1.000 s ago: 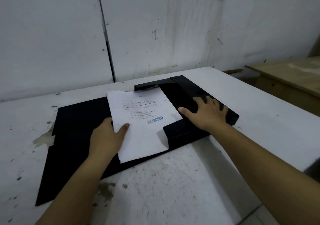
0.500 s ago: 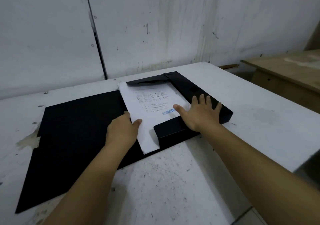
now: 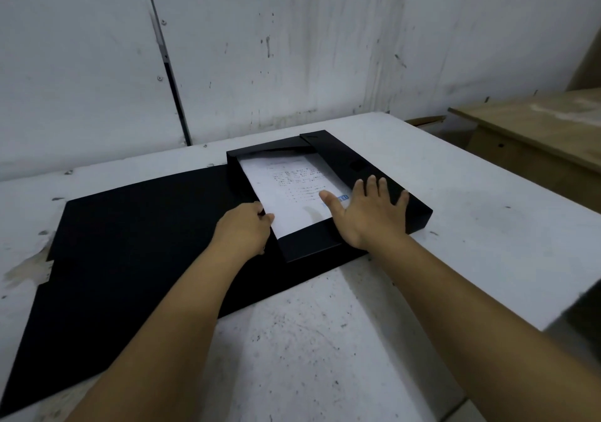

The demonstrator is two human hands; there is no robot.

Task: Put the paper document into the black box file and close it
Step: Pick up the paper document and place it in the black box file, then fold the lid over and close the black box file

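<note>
The black box file (image 3: 341, 158) lies open on the white table (image 3: 455, 226), its big flat lid (image 3: 130, 243) spread out to the left. The paper document (image 3: 286, 194), a white printed sheet with a blue stamp, lies inside the tray between the flaps. My left hand (image 3: 244, 226) pinches the sheet's near left edge. My right hand (image 3: 370, 210) rests flat with fingers spread on the tray's right side flap, its thumb over the paper near the stamp.
A stained white wall (image 3: 292, 47) rises right behind the table. A wooden desk (image 3: 536, 129) stands to the right across a gap. The table's right edge runs diagonally near my right forearm. Chipped paint marks the table at the left (image 3: 29, 269).
The sheet has slid right and away, from lying partly over the lid to lying inside the tray. My left hand moved with it. My right hand stayed on the side flap.
</note>
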